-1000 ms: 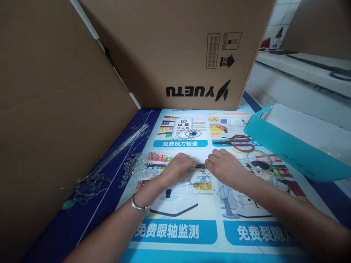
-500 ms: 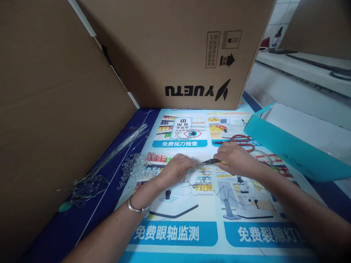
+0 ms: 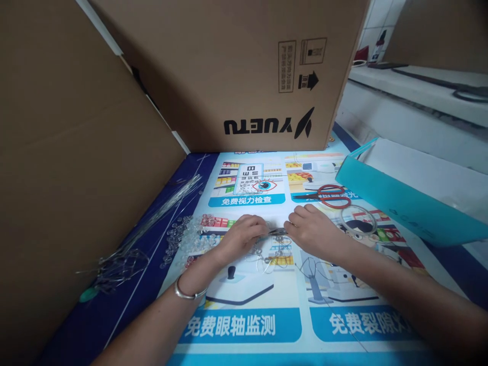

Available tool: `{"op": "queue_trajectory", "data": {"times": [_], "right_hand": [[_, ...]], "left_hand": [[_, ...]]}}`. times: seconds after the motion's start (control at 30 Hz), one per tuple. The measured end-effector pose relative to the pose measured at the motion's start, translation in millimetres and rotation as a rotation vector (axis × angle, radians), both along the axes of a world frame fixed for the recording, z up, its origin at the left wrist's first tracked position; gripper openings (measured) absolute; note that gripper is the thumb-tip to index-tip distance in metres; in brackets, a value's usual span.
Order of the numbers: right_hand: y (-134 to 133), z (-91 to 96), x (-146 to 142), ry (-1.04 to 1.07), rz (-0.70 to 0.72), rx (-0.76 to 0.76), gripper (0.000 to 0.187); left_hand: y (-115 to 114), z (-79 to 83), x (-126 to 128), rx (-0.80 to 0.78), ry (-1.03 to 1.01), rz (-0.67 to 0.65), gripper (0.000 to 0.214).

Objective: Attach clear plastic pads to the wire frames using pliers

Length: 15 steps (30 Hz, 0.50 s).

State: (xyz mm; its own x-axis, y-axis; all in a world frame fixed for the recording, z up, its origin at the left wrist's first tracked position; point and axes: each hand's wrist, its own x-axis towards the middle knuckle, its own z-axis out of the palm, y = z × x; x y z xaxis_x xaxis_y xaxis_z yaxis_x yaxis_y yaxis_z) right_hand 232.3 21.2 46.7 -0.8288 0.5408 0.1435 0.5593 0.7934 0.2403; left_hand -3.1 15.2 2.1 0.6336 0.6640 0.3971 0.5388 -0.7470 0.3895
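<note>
My left hand (image 3: 243, 237), a metal bangle on its wrist, is closed in a pinch. Thin wire strung with clear beads (image 3: 275, 256) shows at its fingertips and trails below them. Close by on the right, my right hand (image 3: 313, 230) is wrapped round a pair of pliers (image 3: 277, 231). Their dark jaws point left and reach the left fingertips; the handles are hidden in my palm. Exactly what the jaws touch is too small to tell. Loose clear beads (image 3: 186, 236) lie spread to the left of my left hand.
Red-handled scissors (image 3: 333, 196) and a ring of clear cord (image 3: 358, 219) lie beyond my right hand. A bundle of thin wires (image 3: 160, 216) lies at left. Cardboard (image 3: 206, 76) stands behind and left; a teal box (image 3: 396, 198) is at right.
My right hand has moved left with the pliers, closer to my left hand, and its back is turned up more. The cord ring now shows more fully.
</note>
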Motion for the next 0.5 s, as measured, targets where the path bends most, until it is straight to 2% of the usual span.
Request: {"op": "queue_trajectory", "data": {"times": [0.17, 0.5], "right_hand": [[-5.8, 0.3, -4.0, -0.018, -0.021, 0.023, 0.018], [-11.1, 5.9, -5.8, -0.047, 0.017, 0.079, 0.018]], "left_hand": [[1.6, -2.7, -3.5, -0.012, 0.013, -0.012, 0.023], [2.3, -3.4, -7.5, 0.069, 0.063, -0.06, 0.022]]}}
